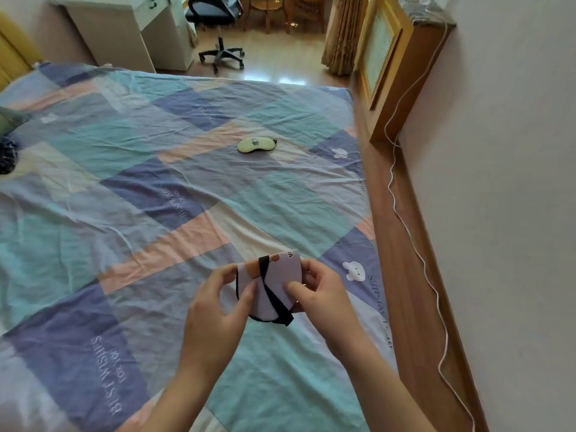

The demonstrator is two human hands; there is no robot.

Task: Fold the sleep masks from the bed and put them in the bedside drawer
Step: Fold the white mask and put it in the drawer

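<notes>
1. Both hands hold a white sleep mask above the patchwork bedspread, near the bed's right edge. The mask appears already doubled over, its rounded edge pointing down toward the person.
2. The left hand has thumb and fingers closed on the mask's left edge; the right hand pinches its right edge, thumb pressed on the front face.
3. A black elastic strap crosses the mask's front from upper left to lower right, its loop hanging past the bottom edge between the two hands.
4. A second, pale green sleep mask lies flat on the bedspread, well apart and farther up the bed. Its long axis runs left to right across the view, slightly right of the hands, so the right hand is judged the nearer one for picking it up.
5. The bedside drawer is not visible.
</notes>
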